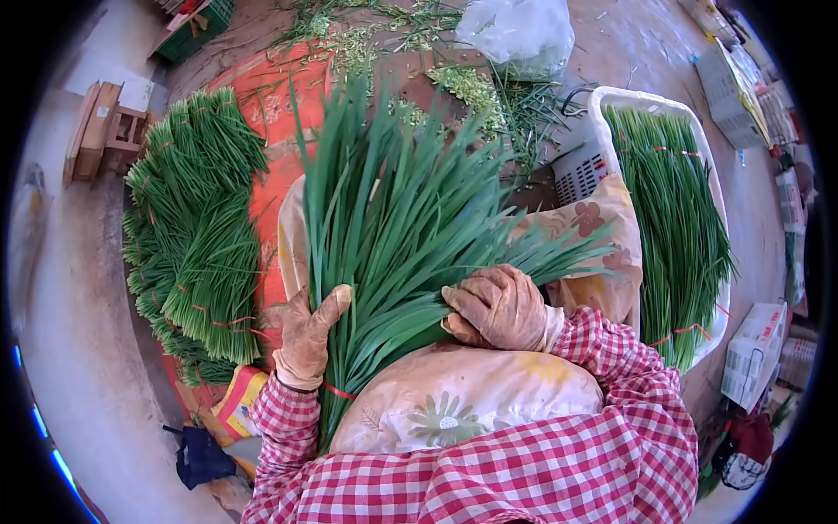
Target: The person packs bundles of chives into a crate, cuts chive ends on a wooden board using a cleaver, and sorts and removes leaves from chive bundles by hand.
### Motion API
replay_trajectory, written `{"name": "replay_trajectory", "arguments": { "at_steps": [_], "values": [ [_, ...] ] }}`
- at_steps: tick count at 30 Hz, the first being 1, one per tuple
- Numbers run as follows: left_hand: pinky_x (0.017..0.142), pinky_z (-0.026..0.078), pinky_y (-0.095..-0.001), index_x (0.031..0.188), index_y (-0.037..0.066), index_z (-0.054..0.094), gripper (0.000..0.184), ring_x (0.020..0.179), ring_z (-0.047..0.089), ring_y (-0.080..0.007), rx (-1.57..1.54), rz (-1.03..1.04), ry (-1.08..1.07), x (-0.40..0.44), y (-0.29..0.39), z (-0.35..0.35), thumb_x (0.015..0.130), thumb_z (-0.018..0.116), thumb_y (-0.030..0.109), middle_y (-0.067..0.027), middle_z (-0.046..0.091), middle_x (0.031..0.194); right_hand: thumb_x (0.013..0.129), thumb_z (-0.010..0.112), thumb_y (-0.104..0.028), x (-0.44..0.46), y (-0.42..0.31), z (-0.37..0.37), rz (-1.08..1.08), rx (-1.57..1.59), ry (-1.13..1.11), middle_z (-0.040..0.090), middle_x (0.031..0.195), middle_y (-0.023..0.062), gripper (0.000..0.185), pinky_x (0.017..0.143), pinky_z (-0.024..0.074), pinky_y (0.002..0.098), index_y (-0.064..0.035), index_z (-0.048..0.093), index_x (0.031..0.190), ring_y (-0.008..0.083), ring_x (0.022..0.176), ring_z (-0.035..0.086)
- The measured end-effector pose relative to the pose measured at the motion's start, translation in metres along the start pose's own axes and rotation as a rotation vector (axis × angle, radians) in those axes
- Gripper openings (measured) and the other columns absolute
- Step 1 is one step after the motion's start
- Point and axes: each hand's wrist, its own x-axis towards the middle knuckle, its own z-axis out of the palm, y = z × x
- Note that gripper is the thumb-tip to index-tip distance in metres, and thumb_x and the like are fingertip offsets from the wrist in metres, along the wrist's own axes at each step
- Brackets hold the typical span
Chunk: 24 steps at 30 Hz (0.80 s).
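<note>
A large bunch of garlic chives [384,236] lies across my lap, its leaf tips fanned away from me. A red band circles it near the end closest to my body. My left hand [307,336], in a stained glove, grips the bunch's left side; its thumb lies over the leaves and the other fingers are partly hidden. My right hand [499,307], gloved too, is closed with bent fingers on the leaves at the right, and some tips stick out beyond it. Under the bunch is a flower-printed cover [471,397] over my lap.
Banded chive bunches [209,218] are piled at left beside an orange-red sheet [279,100]. At right, a white crate [594,131] holds more banded chives [668,236]. Trimmings [471,92] and a clear plastic bag [519,35] lie ahead. A wooden stool [105,131] stands far left.
</note>
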Motion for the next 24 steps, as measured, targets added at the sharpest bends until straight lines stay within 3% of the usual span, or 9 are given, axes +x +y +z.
{"name": "replay_trajectory", "arguments": {
  "at_steps": [2, 4, 9, 11, 12, 14, 15, 20, 24],
  "values": [
    [0.09, 0.044, -0.0287, 0.126, -0.004, 0.05, 0.05, 0.1, 0.056, -0.0148, -0.054, -0.026, 0.054, -0.002, -0.002, -0.001, 0.084, 0.067, 0.017, -0.0077, 0.059, 0.115, 0.079, 0.067, -0.033, 0.002, -0.001, 0.001, -0.018, -0.039, 0.063, 0.061, 0.083, 0.0072, 0.032, 0.068, 0.0497, 0.0404, -0.0056, 0.062, 0.094, 0.0266, 0.081, 0.062],
    [0.093, 0.043, -0.0295, 0.128, -0.004, 0.049, 0.053, 0.103, 0.055, -0.0158, -0.052, -0.019, 0.059, -0.002, -0.003, -0.001, 0.084, 0.068, 0.019, -0.0084, 0.058, 0.118, 0.082, 0.064, -0.036, 0.018, -0.001, -0.01, 0.138, 0.033, -0.231, 0.06, 0.083, 0.0072, 0.032, 0.072, 0.0501, 0.0398, -0.0057, 0.061, 0.092, 0.0272, 0.081, 0.061],
    [0.094, 0.042, -0.0306, 0.127, -0.006, 0.049, 0.055, 0.103, 0.055, -0.0159, 0.013, 0.09, 0.051, -0.005, 0.016, 0.01, 0.083, 0.069, 0.02, -0.0091, 0.059, 0.118, 0.087, 0.054, -0.045, 0.081, 0.01, -0.014, -0.116, -0.058, 0.209, 0.061, 0.078, 0.0104, 0.04, 0.073, 0.0478, 0.0417, -0.0065, 0.06, 0.083, 0.028, 0.083, 0.061],
    [0.091, 0.045, -0.0307, 0.126, -0.006, 0.049, 0.054, 0.098, 0.057, -0.0159, -0.089, 0.046, 0.043, -0.007, 0.017, 0.01, 0.084, 0.068, 0.021, -0.008, 0.061, 0.115, 0.088, 0.055, -0.045, 0.088, 0.012, -0.015, -0.036, -0.105, -0.191, 0.063, 0.078, 0.0118, 0.039, 0.073, 0.0489, 0.043, -0.0069, 0.064, 0.084, 0.0289, 0.081, 0.063],
    [0.091, 0.045, -0.0307, 0.126, -0.006, 0.049, 0.054, 0.098, 0.057, -0.0159, -0.087, 0.042, 0.041, -0.006, 0.016, 0.009, 0.084, 0.068, 0.021, -0.008, 0.061, 0.115, 0.088, 0.055, -0.045, 0.086, 0.011, -0.013, -0.032, -0.103, -0.191, 0.063, 0.078, 0.0118, 0.039, 0.073, 0.0489, 0.043, -0.0069, 0.064, 0.084, 0.0289, 0.081, 0.063],
    [0.088, 0.046, -0.0308, 0.126, -0.006, 0.05, 0.051, 0.093, 0.059, -0.017, 0.045, 0.221, 0.16, -0.004, 0.01, 0.009, 0.085, 0.066, 0.022, -0.0074, 0.063, 0.111, 0.09, 0.048, -0.05, 0.076, 0.012, -0.005, 0.104, -0.079, -0.402, 0.059, 0.062, 0.014, 0.05, 0.057, 0.05, 0.0432, -0.0064, 0.062, 0.07, 0.0319, 0.061, 0.062],
    [0.09, 0.045, -0.0308, 0.127, -0.005, 0.049, 0.05, 0.097, 0.058, -0.0176, -0.054, 0.037, 0.086, -0.004, -0.005, -0.006, 0.087, 0.063, 0.021, -0.0084, 0.061, 0.114, 0.092, 0.044, -0.053, 0.056, 0.011, -0.002, 0.167, 0.159, -0.389, 0.056, 0.057, 0.0158, 0.057, 0.049, 0.0481, 0.0445, -0.0036, 0.06, 0.068, 0.0357, 0.052, 0.059],
    [0.079, 0.053, -0.0301, 0.122, -0.002, 0.054, 0.039, 0.089, 0.064, -0.0182, -0.26, -0.11, 0.042, 0.002, -0.025, -0.012, 0.091, 0.057, 0.022, -0.0093, 0.064, 0.107, 0.092, 0.041, -0.056, 0.023, -0.007, -0.008, 0.289, 0.284, -0.481, 0.057, 0.061, 0.0183, 0.062, 0.048, 0.0472, 0.0458, -0.0017, 0.058, 0.067, 0.0368, 0.054, 0.059],
    [0.076, 0.053, -0.0298, 0.118, -0.001, 0.056, 0.033, 0.085, 0.064, -0.0163, 0.152, 0.038, 0.102, 0.009, -0.033, -0.02, 0.093, 0.055, 0.021, -0.0075, 0.065, 0.103, 0.09, 0.043, -0.057, 0.017, -0.013, -0.011, 0.151, 0.102, -0.384, 0.054, 0.056, 0.0164, 0.063, 0.045, 0.0464, 0.044, -0.001, 0.055, 0.064, 0.0347, 0.049, 0.057]
  ]
}}
